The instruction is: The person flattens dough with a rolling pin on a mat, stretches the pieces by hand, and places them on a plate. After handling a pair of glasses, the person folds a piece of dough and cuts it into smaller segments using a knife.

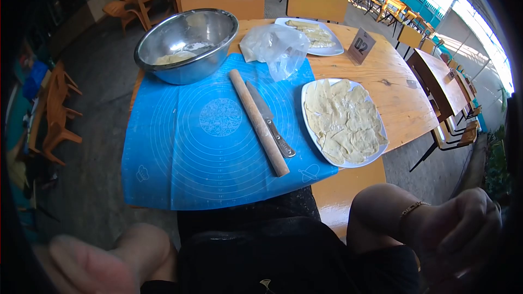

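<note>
My left hand (92, 267) is raised at the lower left, blurred and cut by the dark edge of the view. At the lower right my right hand (466, 226), with a bracelet on its wrist, is held up with loosely curled fingers and nothing seen in them. Both hands are away from the table. On the blue pastry mat (163, 158) lie a wooden rolling pin (258, 122) and, beside it, a knife (267, 117). The white plate (384, 152) of flat, floury dough pieces (346, 120) stands at the mat's right edge.
A steel bowl (185, 71) with dough (174, 58) stands at the mat's back left. Near it are a crumpled plastic bag (286, 49), a second plate (335, 50) with folded dough (310, 32), and an "02" table sign (361, 46). Chairs (318, 4) stand behind the wooden table (406, 98).
</note>
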The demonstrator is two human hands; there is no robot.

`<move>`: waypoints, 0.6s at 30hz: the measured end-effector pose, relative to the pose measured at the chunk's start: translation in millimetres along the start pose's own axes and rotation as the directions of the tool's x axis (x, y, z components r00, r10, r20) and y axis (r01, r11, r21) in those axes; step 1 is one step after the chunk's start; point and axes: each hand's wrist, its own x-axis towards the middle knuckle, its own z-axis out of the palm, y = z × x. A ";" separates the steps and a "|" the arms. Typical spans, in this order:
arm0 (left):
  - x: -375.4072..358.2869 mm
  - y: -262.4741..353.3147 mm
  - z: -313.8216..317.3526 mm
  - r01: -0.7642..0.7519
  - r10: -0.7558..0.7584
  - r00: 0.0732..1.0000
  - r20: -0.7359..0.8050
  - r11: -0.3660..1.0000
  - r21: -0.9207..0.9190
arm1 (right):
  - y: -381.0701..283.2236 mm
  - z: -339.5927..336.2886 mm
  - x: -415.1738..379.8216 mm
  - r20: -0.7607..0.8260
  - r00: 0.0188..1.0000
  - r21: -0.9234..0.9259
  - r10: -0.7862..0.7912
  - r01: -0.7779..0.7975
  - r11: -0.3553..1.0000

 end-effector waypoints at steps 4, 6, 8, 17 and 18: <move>-11.7 -34.0 30.4 0.681 -0.647 0.732 0.213 0.700 -0.214 | 36.4 10.6 -4.1 -0.153 0.986 -0.004 0.068 -0.069 0.998; -27.8 -42.2 49.1 0.835 -0.730 0.526 0.435 0.541 -0.102 | 66.7 -7.9 -8.2 -0.107 0.994 -0.310 -0.017 -0.017 0.951; -25.1 -46.0 67.5 0.873 -0.651 0.458 0.605 0.458 -0.168 | 91.8 -4.5 -5.8 -0.321 0.932 -0.536 0.167 -0.324 0.780; -68.1 -78.0 92.5 0.519 -0.112 0.834 0.541 0.493 -0.698 | 324.3 -106.8 -54.7 -0.018 0.592 -0.892 0.806 -0.374 0.254; -59.8 -91.5 82.8 0.554 -0.014 0.760 0.650 0.538 -0.635 | 349.5 -122.3 -65.1 0.242 0.636 -0.965 0.733 0.078 0.251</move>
